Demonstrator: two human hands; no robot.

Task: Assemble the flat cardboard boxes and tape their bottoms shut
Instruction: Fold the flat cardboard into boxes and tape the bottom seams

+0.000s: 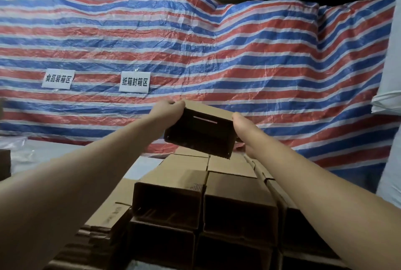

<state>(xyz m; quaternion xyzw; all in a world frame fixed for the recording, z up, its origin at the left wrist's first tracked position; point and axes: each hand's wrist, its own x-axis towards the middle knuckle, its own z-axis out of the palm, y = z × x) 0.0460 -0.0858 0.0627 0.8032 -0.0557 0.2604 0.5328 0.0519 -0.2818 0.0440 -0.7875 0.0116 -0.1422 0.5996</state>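
I hold an assembled brown cardboard box [200, 133] up at arm's length, its open mouth facing me and a thin slit of light showing at its far end. My left hand [168, 110] grips its upper left corner. On the box's right side my right hand [244, 128] holds it, thumb along the top edge. The box hangs tilted, just above a stack of assembled boxes [206, 200] that lie on their sides with open ends toward me.
Flat or folded cardboard [102, 224] lies at the lower left of the stack. A red, white and blue striped tarp [217, 53] with two white paper signs [134, 81] covers the background. White sacks [388, 105] stand at the right edge.
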